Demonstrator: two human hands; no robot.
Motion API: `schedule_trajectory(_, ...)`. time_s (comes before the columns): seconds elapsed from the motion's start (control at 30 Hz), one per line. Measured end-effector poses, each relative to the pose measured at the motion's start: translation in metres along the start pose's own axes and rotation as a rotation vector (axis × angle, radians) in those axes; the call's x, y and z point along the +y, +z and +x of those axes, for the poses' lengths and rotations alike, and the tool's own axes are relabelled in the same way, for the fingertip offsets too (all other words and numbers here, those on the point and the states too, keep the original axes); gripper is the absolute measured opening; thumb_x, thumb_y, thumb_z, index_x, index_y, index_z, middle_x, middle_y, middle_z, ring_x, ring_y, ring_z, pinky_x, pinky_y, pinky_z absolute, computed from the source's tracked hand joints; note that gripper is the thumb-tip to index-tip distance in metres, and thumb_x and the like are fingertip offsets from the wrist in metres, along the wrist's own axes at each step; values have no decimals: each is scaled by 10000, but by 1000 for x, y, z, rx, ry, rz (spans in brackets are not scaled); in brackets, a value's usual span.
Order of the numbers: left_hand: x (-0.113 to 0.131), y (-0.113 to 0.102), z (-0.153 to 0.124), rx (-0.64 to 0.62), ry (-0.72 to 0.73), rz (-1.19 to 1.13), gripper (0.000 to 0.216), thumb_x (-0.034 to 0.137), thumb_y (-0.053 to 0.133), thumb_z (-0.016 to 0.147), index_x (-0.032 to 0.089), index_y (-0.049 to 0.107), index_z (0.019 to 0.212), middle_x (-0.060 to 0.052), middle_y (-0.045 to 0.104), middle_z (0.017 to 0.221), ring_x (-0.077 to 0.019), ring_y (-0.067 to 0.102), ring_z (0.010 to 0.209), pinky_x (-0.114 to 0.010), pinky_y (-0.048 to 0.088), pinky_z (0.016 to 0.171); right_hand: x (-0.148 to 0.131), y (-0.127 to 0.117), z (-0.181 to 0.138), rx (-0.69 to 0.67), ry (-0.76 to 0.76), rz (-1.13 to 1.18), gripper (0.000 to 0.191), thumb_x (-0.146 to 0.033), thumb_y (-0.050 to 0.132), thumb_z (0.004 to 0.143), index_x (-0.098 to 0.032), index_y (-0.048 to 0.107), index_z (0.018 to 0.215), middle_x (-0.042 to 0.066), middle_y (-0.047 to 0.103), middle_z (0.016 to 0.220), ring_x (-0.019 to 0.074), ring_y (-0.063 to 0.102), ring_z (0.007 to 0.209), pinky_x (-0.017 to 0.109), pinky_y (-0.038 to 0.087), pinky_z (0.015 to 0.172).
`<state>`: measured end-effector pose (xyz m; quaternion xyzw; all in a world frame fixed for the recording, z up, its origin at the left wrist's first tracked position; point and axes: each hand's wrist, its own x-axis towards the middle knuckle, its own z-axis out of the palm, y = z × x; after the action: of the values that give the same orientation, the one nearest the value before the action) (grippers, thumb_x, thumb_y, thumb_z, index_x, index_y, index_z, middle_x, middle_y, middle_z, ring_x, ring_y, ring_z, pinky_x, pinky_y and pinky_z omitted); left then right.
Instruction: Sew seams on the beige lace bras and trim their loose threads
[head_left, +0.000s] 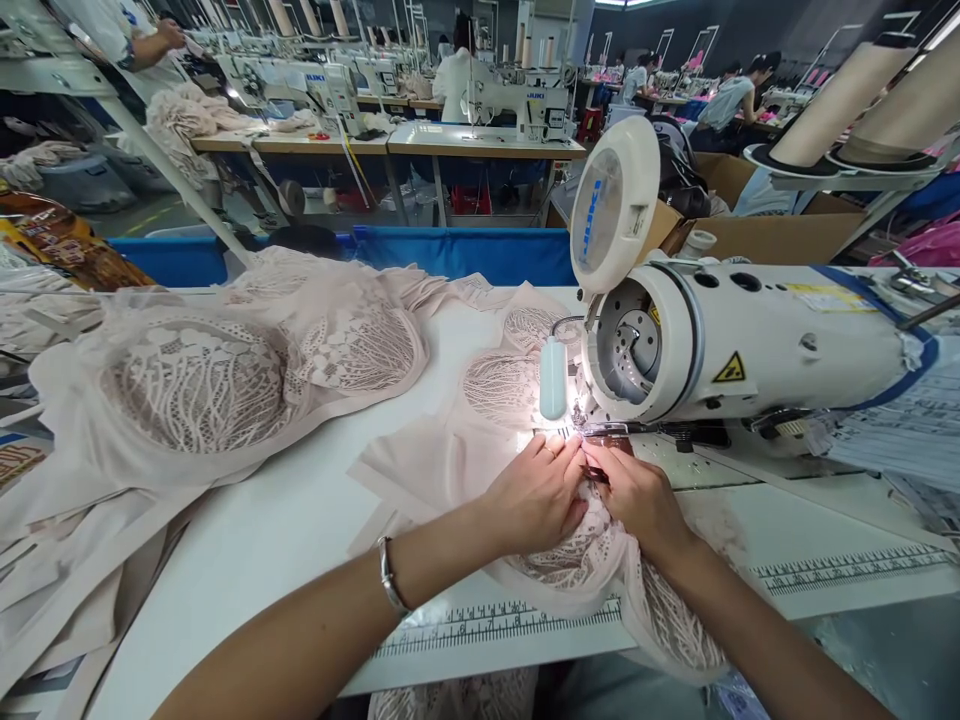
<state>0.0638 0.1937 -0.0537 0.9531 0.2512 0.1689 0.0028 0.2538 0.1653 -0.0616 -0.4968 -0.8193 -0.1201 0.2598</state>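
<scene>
Behind sewing machine [787, 340]: carton [776, 235] (pale contents [765, 195])

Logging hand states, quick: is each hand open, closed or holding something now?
Left hand: fingers bent on the lace fabric; whether gripping, can't tell.
Right hand: fingers at the same fabric; whether gripping, can't tell.

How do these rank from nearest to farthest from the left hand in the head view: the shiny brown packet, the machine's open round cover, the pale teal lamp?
1. Pale teal lamp: just beyond the left hand.
2. Open round cover: farther up and slightly right.
3. Shiny brown packet: at the picture's left edge.
</scene>
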Motion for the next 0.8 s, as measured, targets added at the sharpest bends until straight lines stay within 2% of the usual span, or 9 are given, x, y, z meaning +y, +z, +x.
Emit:
schedule_trajectory(0.2,1,2,-2,4,-32,54,590,418,372,1015,-24,490,1387,-224,557,1407,-336,526,1223,-461,327,1068,2,1,-3,-33,16,-59,405,-53,429,847,-113,701,1141,54,760,846,201,714,692,289,544,626)
schedule_trajectory(0.43,2,1,-3,-15,-35,124,615,422,310,1034,-33,466,1416,-231,540,1440,-336,485,1316,-492,264,1123,2,0,0,-27,14,-82,444,-40,421,804,-106,711,1133,58,758,834,205,704,671,293,532,594)
schedule_trajectory(0.57,1,1,-4,-30,-49,120,615,434,323,1031,-20,465,1421,-225,531,1453,-338,476,1333,-502,274,1127,1,-1,2,-36,19,-46,451,-40,425,792,-105,692,1150,74,763,872,216,718,728,292,536,637)
schedule_trajectory(0.63,0,1,-3,-15,-52,122,615,446,341,1028,-11,470,1418,-219,531,1453,-340,476,1333,-504,292,1123,2,0,2,-72,72,-30,421,-56,432,805,-124,677,1140,77,762,874,226,721,740,300,530,642)
schedule_trajectory(0.7,-1,1,-2,6,-28,142,604,448,354,1029,-18,503,1383,-231,549,1422,-348,487,1316,-502,325,1106,4,0,1,-120,147,-25,328,-86,443,828,-149,665,1062,57,742,771,224,694,639,306,498,572)
schedule_trajectory(0.8,0,-2,0,-21,99,169,421,293,359,1040,9,621,1207,-219,645,1243,-320,571,1200,-446,421,1015,8,-5,1,-162,216,-12,156,-146,474,860,-190,614,914,6,665,622,192,597,471,296,429,468)
